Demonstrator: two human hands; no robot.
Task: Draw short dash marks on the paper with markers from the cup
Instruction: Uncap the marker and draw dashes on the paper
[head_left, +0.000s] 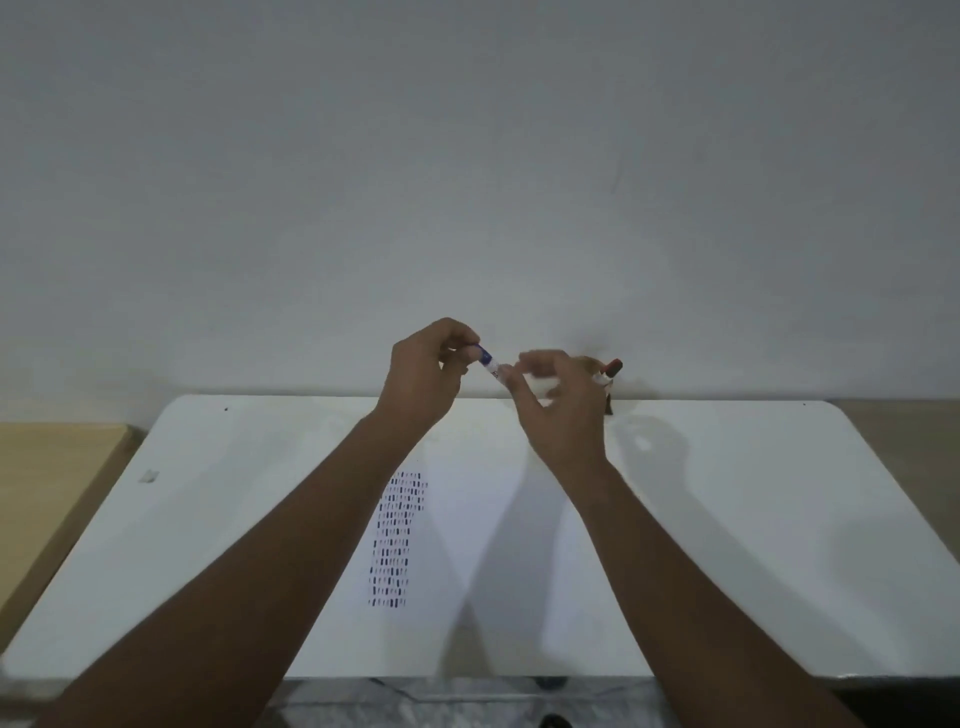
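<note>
A white sheet of paper (483, 530) lies in the middle of the white table (218, 519), with several columns of short dark dash marks (397, 540) on its left part. Above the table's far edge both hands hold a white marker with a blue cap (489, 361). My left hand (423, 376) pinches the blue cap end. My right hand (558, 408) grips the white barrel and looks blurred. Behind my right hand stands the cup (609, 402), mostly hidden, with a red-capped marker (612, 370) sticking out of it.
A plain grey wall rises right behind the table's far edge. A tan wooden surface (47, 483) adjoins the table on the left. A small grey smudge (149, 475) marks the table's left side. Dark floor shows below the near edge.
</note>
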